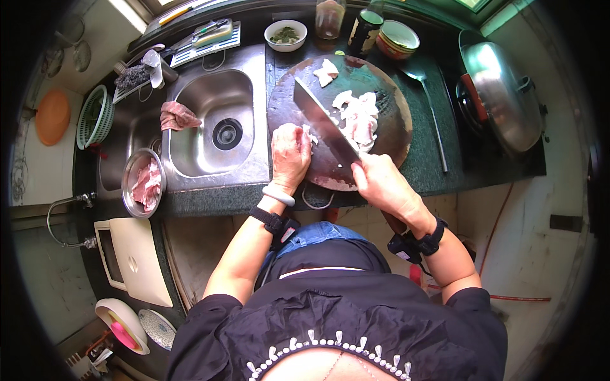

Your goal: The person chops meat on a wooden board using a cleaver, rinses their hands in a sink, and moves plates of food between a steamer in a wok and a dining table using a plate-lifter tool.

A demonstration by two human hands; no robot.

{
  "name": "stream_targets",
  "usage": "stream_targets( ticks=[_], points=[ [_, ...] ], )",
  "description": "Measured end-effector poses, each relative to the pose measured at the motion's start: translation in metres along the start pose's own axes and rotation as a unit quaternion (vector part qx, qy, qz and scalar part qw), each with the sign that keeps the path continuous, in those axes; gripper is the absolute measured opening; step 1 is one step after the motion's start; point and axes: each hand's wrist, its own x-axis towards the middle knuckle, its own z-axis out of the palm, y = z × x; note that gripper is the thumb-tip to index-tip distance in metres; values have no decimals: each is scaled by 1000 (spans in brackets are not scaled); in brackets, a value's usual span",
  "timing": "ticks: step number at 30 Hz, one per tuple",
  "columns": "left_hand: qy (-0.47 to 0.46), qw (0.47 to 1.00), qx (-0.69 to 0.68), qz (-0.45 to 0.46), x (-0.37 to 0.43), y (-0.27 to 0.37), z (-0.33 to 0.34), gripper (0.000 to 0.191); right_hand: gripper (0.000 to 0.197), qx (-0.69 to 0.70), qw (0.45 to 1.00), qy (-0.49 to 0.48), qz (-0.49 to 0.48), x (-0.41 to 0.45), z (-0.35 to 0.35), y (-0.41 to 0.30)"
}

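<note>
My right hand (pixel 388 185) grips the handle of a cleaver, whose broad blade (pixel 326 121) slants up and left over a round wooden chopping board (pixel 286 93). At the board's left edge, my left hand (pixel 290 155) has its fingers curled on a small piece of pale fatty meat (pixel 311 135), mostly hidden under them. Right of the blade lies a heap of whitish, pink-tinged meat pieces (pixel 360 119), partly hidden by it. Another pale piece (pixel 326 73) sits alone near the board's far edge.
Left of the board is a steel sink (pixel 209 157) with a cloth (pixel 178 115) on its divider. A metal bowl (pixel 127 183) of raw meat stands farther left. Behind the board are a white bowl (pixel 285 35) and a dark bottle (pixel 366 31). A long-handled spatula (pixel 434 124) and a lidded wok (pixel 505 95) are rightward.
</note>
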Motion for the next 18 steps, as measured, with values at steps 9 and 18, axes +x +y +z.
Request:
stream_targets(
  ticks=[9,18],
  points=[
    [-13,997,58,44,3,-10,6,18,18,-85,993,-56,-58,6,14,-3],
    [-60,997,38,22,7,-6,-1,17,23,-35,995,-82,-43,58,28,-1]
  ],
)
